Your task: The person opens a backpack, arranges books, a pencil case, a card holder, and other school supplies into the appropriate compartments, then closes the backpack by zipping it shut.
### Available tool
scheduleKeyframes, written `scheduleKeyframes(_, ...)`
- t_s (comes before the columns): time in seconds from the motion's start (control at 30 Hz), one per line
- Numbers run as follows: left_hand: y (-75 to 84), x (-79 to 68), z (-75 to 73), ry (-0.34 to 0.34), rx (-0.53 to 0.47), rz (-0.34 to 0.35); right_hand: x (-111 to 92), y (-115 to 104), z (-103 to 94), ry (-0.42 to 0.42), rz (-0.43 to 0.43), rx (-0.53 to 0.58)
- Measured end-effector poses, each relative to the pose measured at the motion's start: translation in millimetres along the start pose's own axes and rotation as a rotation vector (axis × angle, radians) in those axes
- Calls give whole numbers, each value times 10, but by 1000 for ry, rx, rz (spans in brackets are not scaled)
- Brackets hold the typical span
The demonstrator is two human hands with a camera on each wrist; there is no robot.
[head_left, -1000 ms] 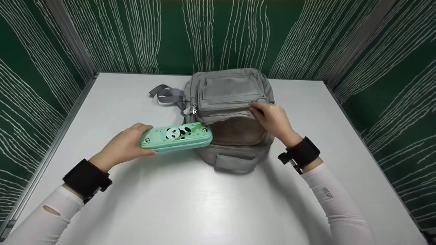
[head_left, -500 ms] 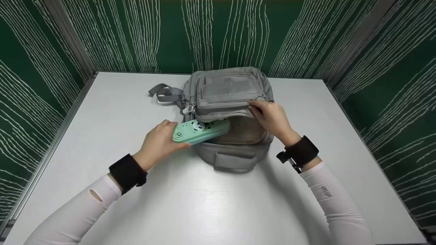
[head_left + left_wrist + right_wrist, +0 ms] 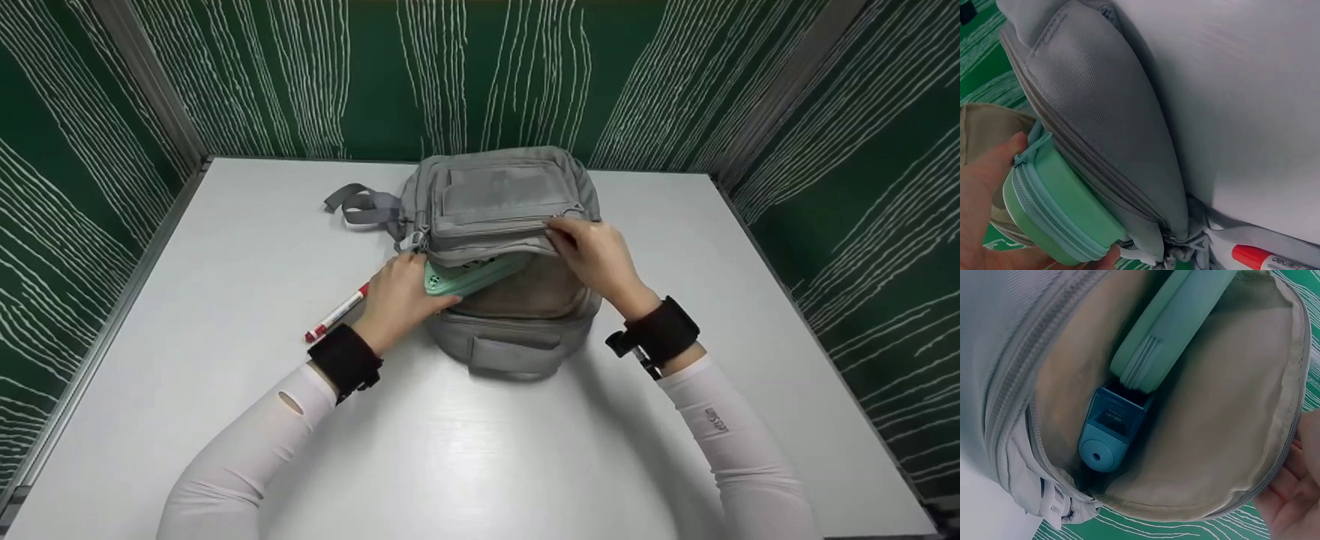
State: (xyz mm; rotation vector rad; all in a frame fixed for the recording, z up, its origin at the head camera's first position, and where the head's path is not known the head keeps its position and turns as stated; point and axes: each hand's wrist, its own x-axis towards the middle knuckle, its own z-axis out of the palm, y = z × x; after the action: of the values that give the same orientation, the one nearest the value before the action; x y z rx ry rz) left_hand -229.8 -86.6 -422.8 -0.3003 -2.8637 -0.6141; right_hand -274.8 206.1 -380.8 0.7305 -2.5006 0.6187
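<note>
Left hand (image 3: 397, 296) is gripping the green case (image 3: 466, 281) by its outer end; right hand (image 3: 596, 255) is pinching the flap (image 3: 487, 247) of the backpack (image 3: 506, 196). Case is slanting partly inside, its tip over or against a blue object (image 3: 1107, 433), contact unclear. I'm favouring steering alongside, flap held high.

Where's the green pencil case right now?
In the head view, the green pencil case is gripped by the left hand at the left side of the open grey backpack, its far end inside.
</note>
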Motion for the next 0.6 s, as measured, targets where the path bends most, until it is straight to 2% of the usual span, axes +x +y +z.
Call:
scheduleKeyframes(0.17, 35, 40, 94, 20, -3, -19, 12, -8, -19, -2, 7, 7)
scheduleKeyframes(0.33, -12, -15, 94, -25, -58, -13, 7, 2, -1, -1, -2, 13)
scheduleKeyframes(0.5, -122, -77, 9, -116, -218, -23, 1, 9, 11, -7, 1, 26)
scheduleKeyframes(0.6, -189, -94, -39, -143, -338, -44, 5, 5, 5, -3, 6, 28)
